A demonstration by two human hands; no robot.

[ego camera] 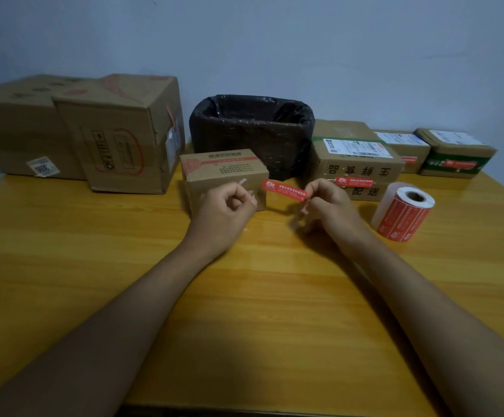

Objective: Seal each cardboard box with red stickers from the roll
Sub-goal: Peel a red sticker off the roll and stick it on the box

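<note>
stickers already seal the three boxes point(356, 164) right of the bin point(250, 133); right hand point(326, 206) pinches a fresh sticker point(285, 191), left hand point(226, 206) pinches a white scrap by the unsealed small box point(223, 173), big boxes point(94, 130) left of the bin look undone.

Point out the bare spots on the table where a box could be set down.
Bare wood spans the near table between and beside both forearms, and left front, before the large boxes. The back row is crowded, from those boxes past the bin to the sticker roll.

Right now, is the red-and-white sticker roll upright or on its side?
On its side: the red-and-white sticker roll lies on the wooden table, core hole facing up and forward.
</note>
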